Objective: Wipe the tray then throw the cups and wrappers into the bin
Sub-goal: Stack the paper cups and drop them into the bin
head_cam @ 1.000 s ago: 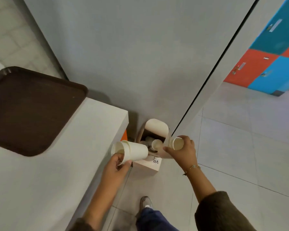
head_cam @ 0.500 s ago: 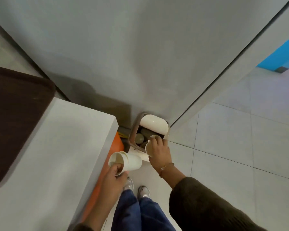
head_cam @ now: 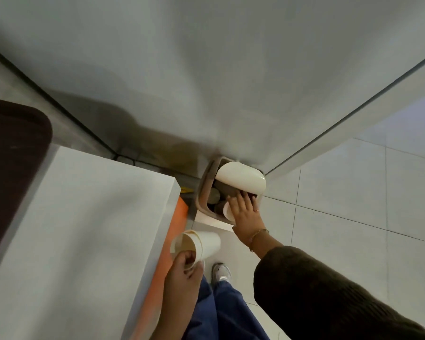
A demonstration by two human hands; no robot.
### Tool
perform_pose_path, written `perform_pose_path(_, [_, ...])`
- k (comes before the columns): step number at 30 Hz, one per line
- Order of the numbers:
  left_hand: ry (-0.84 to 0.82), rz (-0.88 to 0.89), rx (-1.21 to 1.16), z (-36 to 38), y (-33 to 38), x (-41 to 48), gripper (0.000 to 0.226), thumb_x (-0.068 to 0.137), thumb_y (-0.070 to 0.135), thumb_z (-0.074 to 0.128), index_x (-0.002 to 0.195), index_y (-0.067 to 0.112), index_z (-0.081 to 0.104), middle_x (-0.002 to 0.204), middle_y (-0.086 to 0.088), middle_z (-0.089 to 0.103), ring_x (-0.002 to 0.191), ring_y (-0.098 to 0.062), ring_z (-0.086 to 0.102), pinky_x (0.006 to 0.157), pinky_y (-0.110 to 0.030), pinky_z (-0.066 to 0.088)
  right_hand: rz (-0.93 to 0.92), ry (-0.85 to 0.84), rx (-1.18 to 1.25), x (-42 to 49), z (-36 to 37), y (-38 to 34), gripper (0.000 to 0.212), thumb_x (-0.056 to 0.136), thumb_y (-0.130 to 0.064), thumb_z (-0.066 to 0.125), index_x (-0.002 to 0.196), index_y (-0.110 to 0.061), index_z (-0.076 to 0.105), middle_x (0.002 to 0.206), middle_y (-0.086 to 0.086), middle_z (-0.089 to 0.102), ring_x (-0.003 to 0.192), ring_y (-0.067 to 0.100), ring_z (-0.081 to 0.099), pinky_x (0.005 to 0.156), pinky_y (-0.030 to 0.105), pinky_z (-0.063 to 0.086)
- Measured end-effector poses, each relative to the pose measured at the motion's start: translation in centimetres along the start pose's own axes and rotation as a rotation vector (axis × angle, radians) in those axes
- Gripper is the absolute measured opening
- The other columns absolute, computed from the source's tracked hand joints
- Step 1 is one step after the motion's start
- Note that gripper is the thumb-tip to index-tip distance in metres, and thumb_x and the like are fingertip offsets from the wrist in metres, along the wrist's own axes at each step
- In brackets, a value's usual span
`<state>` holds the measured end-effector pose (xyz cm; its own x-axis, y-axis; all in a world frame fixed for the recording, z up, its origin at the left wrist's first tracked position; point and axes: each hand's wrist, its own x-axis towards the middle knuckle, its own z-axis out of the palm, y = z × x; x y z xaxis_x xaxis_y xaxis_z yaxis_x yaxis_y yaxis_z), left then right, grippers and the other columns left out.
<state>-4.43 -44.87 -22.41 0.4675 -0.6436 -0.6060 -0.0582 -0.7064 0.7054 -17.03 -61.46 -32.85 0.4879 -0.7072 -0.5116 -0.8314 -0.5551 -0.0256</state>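
1. Right, I'm at the bin point(head_cam: 203, 192), which sits on the floor against the wall just past the corner of the desk point(head_cam: 88, 217), its white lid point(head_cam: 241, 179) tipped up and open.
2. My right hand point(head_cam: 245, 213) is down at the bin's mouth, fingers point(head_cam: 242, 201) spread flat and open over a cup point(head_cam: 227, 212) that lies at the near rim. I'd say I'm pushing or releasing it in rather than gripping it.
3. My left hand point(head_cam: 185, 276) hangs back beside the desk edge, fingers closed on the rim of the stacked cups point(head_cam: 196, 244), mouth turned toward me, brown stain showing inside.
4. So the step in hand, as I judge it, is the throwing-away: one cup going in, the stack waiting its turn.
5. Inside the bin it's dark, but I can make out a couple of rounded shapes, likely cups already dropped. Whether any wrappers are among them I cannot tell.
6. The tray point(head_cam: 15, 168) sits on the desk at far left, brown, and the part in view is bare. Whether it has been wiped I cannot judge from here.
7. Next move, I reckon: pull the right hand clear of the opening, then bring the left across and tip the stack in under the lid.
8. Watch point: the opening is narrow and already has things in it, so the stack may need to go in end first.
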Motion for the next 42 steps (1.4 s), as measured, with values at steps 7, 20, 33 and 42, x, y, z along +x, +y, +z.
perform_pose_path(7, [0.024,0.034,0.011,3.6,3.0,3.3,0.024,0.088,0.013,0.058,0.112,0.013,0.057,0.109,0.002,0.061,0.103,-0.014,0.057,0.091,-0.029,0.047,0.314,0.215,0.398,-4.1,0.3,-0.7,0.074,0.087,-0.024,0.061,0.146,-0.021,0.018,0.157,0.007,0.013,0.146,0.029,0.004,0.115,0.041,-0.004])
perform_pose_path(20, [-0.453,0.06,0.343,11.9,1.8,10.7,0.04,0.094,0.018,0.048,0.134,0.015,0.042,0.139,-0.011,0.046,0.127,-0.025,0.044,0.101,-0.025,0.033,0.425,0.256,0.584,-7.7,-0.1,0.8,0.067,0.087,-0.033,0.061,0.143,-0.025,0.025,0.155,0.005,0.02,0.143,0.027,0.016,0.117,0.043,0.016])
perform_pose_path(33, [-0.169,0.23,-0.035,5.0,7.7,1.2,0.023,0.093,0.016,0.051,0.098,0.037,0.06,0.106,0.009,0.066,0.101,-0.009,0.062,0.082,-0.017,0.049,0.118,0.421,0.564,-11.2,-9.9,-0.2,0.033,0.089,-0.026,0.056,0.122,-0.025,0.056,0.126,-0.002,0.059,0.127,0.02,0.044,0.116,0.043,0.013])
perform_pose_path(42, [0.252,0.348,-0.277,-9.1,10.7,-10.9,0.028,0.092,0.007,0.049,0.09,0.031,0.065,0.091,0.005,0.069,0.088,-0.011,0.066,0.082,-0.021,0.05,-0.245,0.514,0.637,-16.3,-20.4,-7.1,0.024,0.089,-0.017,0.054,0.11,-0.022,0.065,0.105,-0.003,0.069,0.104,0.02,0.06,0.116,0.042,0.016])
